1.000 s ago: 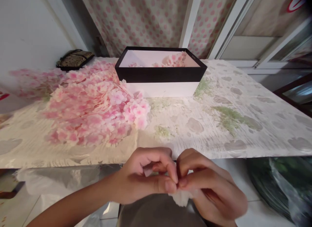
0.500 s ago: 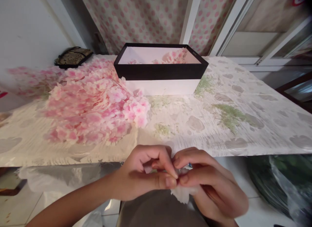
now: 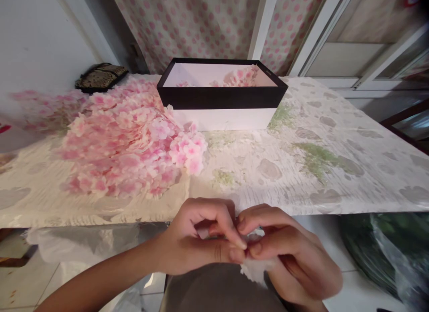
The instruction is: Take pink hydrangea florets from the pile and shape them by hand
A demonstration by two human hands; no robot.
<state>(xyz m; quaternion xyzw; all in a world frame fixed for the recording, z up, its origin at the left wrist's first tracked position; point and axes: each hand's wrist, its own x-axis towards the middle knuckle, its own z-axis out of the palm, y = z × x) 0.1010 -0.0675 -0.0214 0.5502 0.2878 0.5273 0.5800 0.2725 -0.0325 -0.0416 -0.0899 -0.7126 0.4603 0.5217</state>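
Note:
My left hand and my right hand meet just in front of the table's near edge, above my lap. Both are closed in pinches, with their fingertips touching. A pale, ruffled petal piece hangs below the right fingertips, partly hidden by the fingers. What the left thumb and forefinger pinch is too small to make out. A large heap of pink artificial blossoms lies on the table to the left, beside a black-and-white box with more pink blossoms inside.
Green sprigs lie on the patterned tablecloth, right of centre. A dark patterned pouch sits at the back left. Clear plastic bags hang under the table's left side. Dark green material stands below on the right.
The joined fingertips and the pale petal piece have shifted very slightly right and down. The pinches remain closed.

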